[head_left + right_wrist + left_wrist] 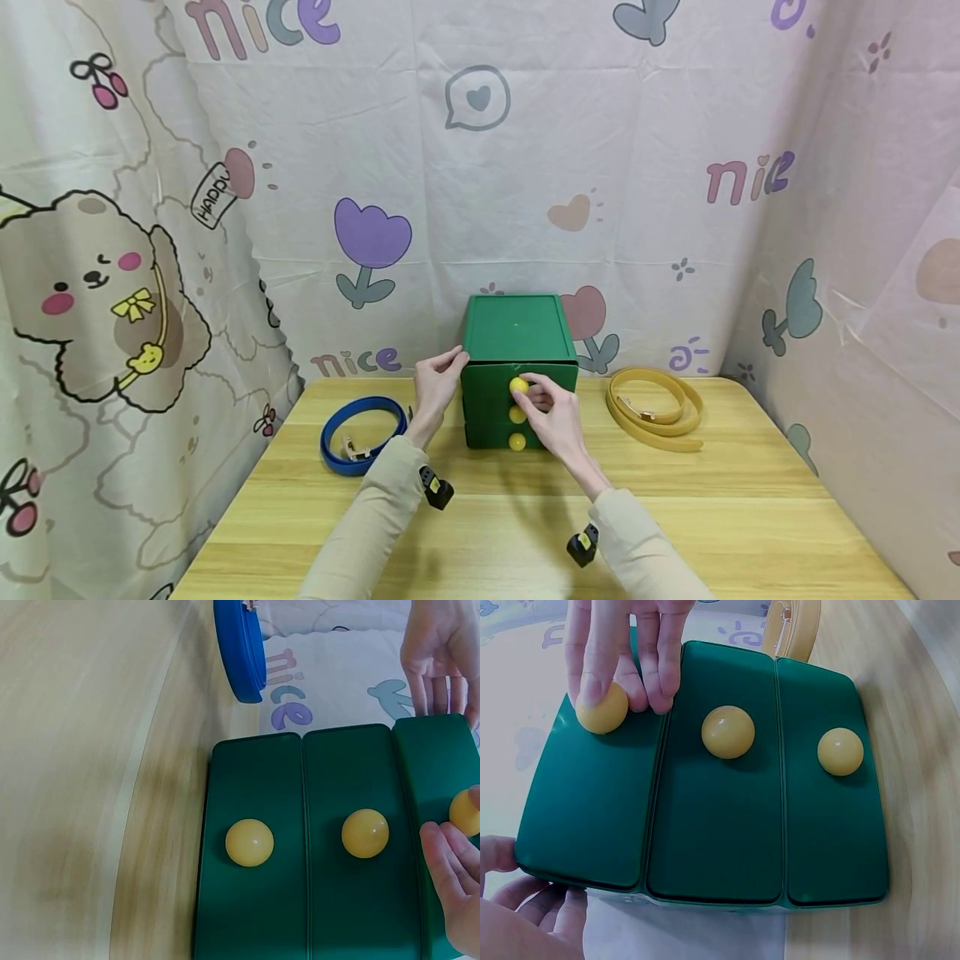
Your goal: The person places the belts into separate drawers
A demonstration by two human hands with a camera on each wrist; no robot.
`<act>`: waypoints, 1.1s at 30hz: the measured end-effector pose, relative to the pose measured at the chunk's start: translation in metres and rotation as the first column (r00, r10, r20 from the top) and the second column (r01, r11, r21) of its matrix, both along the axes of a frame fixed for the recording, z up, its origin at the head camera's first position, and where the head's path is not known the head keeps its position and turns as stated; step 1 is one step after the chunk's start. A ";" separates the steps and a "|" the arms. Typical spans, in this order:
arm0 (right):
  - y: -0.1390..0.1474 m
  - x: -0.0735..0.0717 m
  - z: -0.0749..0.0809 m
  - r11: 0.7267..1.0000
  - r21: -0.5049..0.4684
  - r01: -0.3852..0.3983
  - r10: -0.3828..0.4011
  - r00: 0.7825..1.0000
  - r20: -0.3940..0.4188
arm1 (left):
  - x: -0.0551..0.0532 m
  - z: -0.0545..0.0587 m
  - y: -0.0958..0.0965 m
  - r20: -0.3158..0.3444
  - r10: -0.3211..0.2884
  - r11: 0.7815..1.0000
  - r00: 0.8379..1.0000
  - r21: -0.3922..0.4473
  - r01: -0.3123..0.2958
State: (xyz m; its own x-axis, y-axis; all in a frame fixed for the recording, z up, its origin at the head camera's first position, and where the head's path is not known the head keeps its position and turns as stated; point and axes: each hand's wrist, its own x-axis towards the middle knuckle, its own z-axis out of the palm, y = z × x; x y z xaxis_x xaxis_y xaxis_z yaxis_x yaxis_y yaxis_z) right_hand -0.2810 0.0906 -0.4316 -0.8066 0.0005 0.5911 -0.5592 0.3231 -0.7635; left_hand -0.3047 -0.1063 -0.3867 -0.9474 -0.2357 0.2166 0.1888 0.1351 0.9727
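A green box of three stacked drawers point(517, 329) stands on the table, each drawer front bearing a round yellow knob. My right hand point(555, 417) pinches the top knob point(518, 385) between thumb and fingers, its other fingers close to the drawer front. At the box's upper left front corner, my left hand point(437, 387) grips the edge, thumb on top and fingers along the side. In the right wrist view, the top drawer front point(427, 761) stands slightly forward of its neighbour. The middle knob point(728, 732) and bottom knob point(841, 751) are untouched.
A coiled blue belt point(330, 433) lies on the wooden table point(495, 533) left of the box, near the left forearm. To the right is a coiled yellow belt point(660, 432). A patterned curtain point(480, 183) hangs close behind the box and along both sides.
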 end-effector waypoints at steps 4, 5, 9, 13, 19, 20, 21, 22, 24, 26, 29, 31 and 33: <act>0.000 -0.001 0.000 1.000 0.008 0.005 -0.005 1.000 -0.007 | 0.000 0.000 0.000 0.001 0.002 1.000 1.000 0.002 -0.002; 0.000 -0.002 0.000 1.000 0.009 0.006 -0.006 1.000 -0.009 | 0.000 0.000 0.000 0.001 0.002 1.000 1.000 0.002 -0.002; 0.000 -0.003 0.000 1.000 0.007 0.008 -0.008 1.000 -0.012 | -0.001 0.000 0.000 -0.001 0.001 1.000 1.000 0.008 -0.001; 0.000 -0.004 0.000 1.000 -0.003 0.005 -0.005 1.000 -0.003 | -0.001 0.000 0.000 0.000 0.001 1.000 1.000 0.011 -0.001; 0.000 -0.005 0.000 1.000 -0.006 0.003 -0.003 1.000 -0.001 | -0.001 0.000 0.001 0.001 0.000 1.000 1.000 0.013 0.000; 0.000 -0.006 0.000 1.000 -0.006 0.003 -0.003 1.000 -0.002 | -0.001 0.000 0.001 0.001 0.000 1.000 1.000 0.013 0.000; 0.000 -0.006 0.001 1.000 -0.006 0.004 -0.004 1.000 -0.004 | -0.001 0.000 0.001 0.002 0.000 1.000 1.000 0.012 0.000; 0.000 -0.006 0.001 1.000 -0.005 0.006 -0.006 1.000 -0.006 | -0.001 0.000 0.001 0.002 0.000 1.000 1.000 0.011 0.000; 0.000 -0.007 0.001 1.000 -0.003 0.011 -0.011 1.000 -0.009 | -0.001 0.000 0.000 0.004 -0.001 1.000 1.000 0.010 0.001; -0.001 -0.007 0.000 1.000 -0.003 0.013 -0.013 1.000 -0.013 | -0.001 0.000 0.000 0.005 -0.001 1.000 1.000 0.008 0.001; -0.001 -0.007 0.001 1.000 -0.004 0.016 -0.016 1.000 -0.009 | -0.001 0.000 0.000 0.005 -0.001 1.000 1.000 0.005 0.001; -0.001 -0.007 0.001 1.000 -0.005 0.018 -0.018 1.000 -0.004 | -0.001 0.000 0.000 0.004 -0.003 1.000 1.000 0.007 0.003; -0.001 -0.008 0.001 1.000 -0.005 0.021 -0.021 1.000 0.004 | -0.001 0.000 0.000 0.003 -0.005 1.000 1.000 0.009 0.005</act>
State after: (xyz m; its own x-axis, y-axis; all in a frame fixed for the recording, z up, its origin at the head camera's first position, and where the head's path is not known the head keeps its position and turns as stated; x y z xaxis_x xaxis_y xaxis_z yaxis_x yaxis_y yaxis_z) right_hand -0.2886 0.0893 -0.4305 -0.8089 0.0203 0.5877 -0.5493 0.3306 -0.7675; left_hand -0.3060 -0.1062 -0.3868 -0.9491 -0.2331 0.2117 0.1867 0.1251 0.9744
